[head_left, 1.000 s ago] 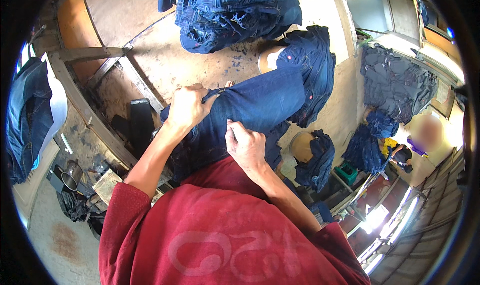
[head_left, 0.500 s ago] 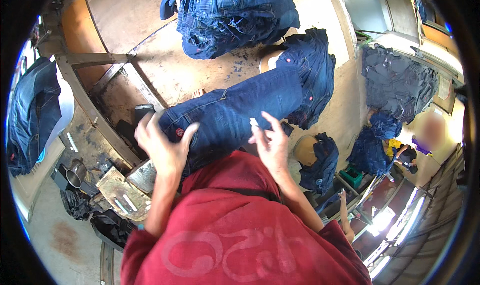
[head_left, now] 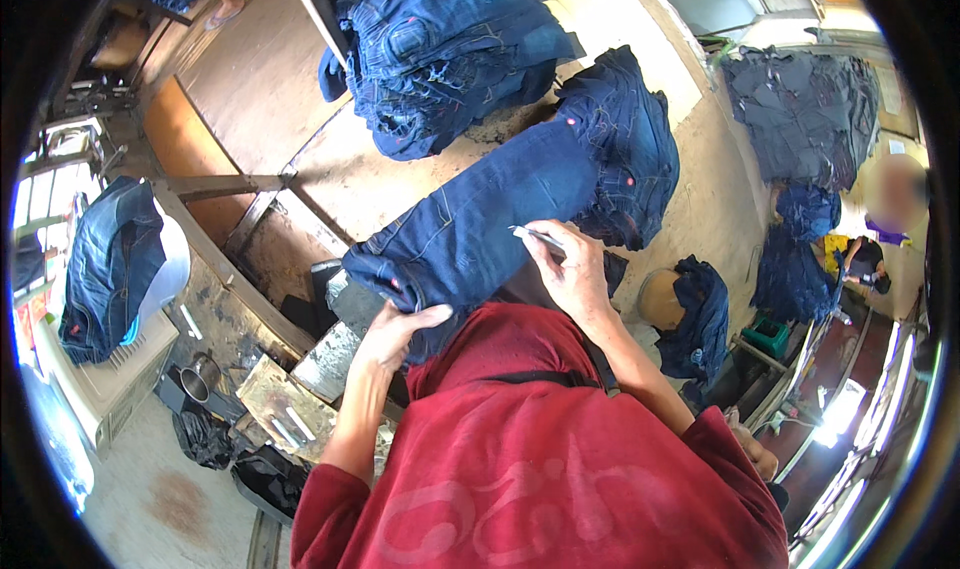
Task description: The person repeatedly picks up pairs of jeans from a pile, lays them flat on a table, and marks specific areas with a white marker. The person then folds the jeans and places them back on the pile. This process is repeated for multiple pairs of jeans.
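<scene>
A pair of dark blue jeans lies stretched before me, from my lap toward the far right. My left hand grips its near end at the waist, thumb on top and fingers hidden beneath the cloth. Over the middle of the denim, my right hand pinches a slim tool with a pale tip and a darker shaft. Its exact kind is too small to make out. The tip is close to the cloth; whether it touches, I cannot tell.
A tall pile of jeans stands ahead, with more jeans heaped at the far leg end. Left are hanging jeans, a metal mug and a stained board. Dark garments and another person are at right.
My left hand, open above the jeans before, has closed on the waist end. The right hand has come to a pinch around the slim tool. The view has shifted.
</scene>
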The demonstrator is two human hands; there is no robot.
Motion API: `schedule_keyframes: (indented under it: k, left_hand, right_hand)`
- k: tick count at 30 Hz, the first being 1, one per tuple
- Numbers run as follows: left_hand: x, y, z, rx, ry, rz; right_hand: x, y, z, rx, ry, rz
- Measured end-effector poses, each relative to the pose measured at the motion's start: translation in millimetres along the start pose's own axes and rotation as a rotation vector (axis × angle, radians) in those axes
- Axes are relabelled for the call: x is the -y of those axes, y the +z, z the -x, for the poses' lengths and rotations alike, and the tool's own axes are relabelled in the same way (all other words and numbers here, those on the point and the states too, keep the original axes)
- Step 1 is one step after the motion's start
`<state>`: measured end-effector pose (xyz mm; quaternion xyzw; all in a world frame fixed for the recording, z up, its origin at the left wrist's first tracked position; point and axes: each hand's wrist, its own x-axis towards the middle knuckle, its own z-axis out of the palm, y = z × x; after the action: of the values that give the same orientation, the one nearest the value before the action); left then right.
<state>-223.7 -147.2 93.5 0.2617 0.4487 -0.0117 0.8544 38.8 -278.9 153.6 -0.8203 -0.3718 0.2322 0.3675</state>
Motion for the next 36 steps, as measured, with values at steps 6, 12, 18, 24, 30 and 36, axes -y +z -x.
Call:
schedule_keyframes:
  k: [6,12,18,24,30,36]
  left_hand:
    - [-1,16,-26,0.029,-0.149,0.346]
    - [-12,14,-2,-0.046,-0.036,-0.071]
    - [-19,17,10,-0.061,-0.046,-0.115]
    - [-22,18,13,0.008,-0.047,-0.049]
    - [-17,16,10,0.039,-0.030,-0.017]
    - [-11,11,3,0.087,0.004,0.060]
  right_hand:
    - [19,-8,14,0.015,0.033,0.090]
    - [47,15,32,-0.035,-0.238,0.245]
    - [61,29,43,0.009,-0.272,0.537]
    - [61,24,42,0.019,-0.302,0.545]
    - [60,22,38,0.188,-0.249,0.515]
    - [56,23,37,0.202,-0.248,0.445]
